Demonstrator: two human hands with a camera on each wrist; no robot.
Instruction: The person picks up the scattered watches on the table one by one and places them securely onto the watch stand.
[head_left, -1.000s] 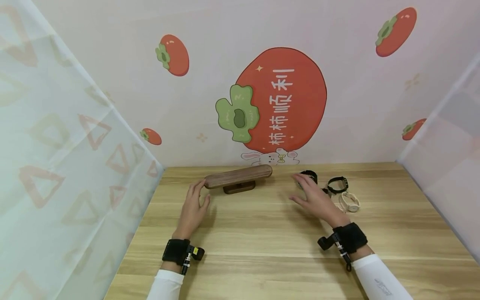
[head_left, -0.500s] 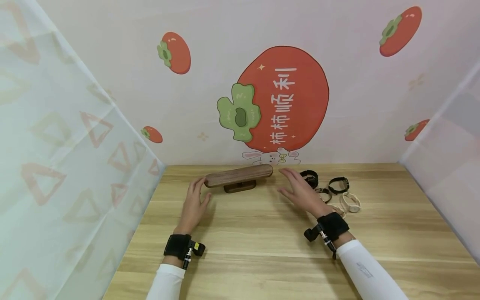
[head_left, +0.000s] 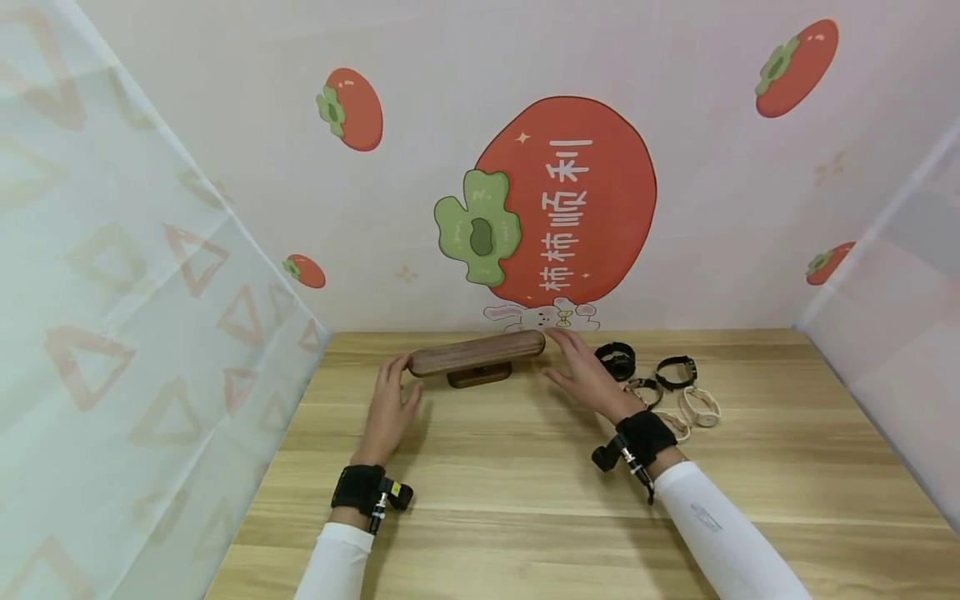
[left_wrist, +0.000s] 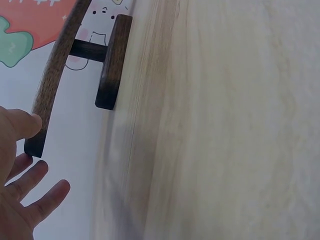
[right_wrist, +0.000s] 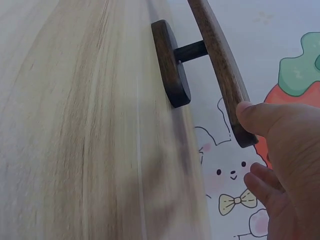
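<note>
The wooden stand (head_left: 480, 377) sits near the back edge of the desk (head_left: 495, 492), its long bar (head_left: 477, 352) raised between the left hand (head_left: 388, 414) and the right hand (head_left: 588, 377). Each grip is apart, fingertips at a bar end; whether either thumb touches is hard to tell. Watches (head_left: 619, 364) lie just beside the right hand, while desk surface stretches broadly toward the person.

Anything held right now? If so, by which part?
No grip shows: the left hand and right hand loosely bracket the two ends of the dark brown, round-ended wooden bar; whether either touches it cannot be told.
</note>
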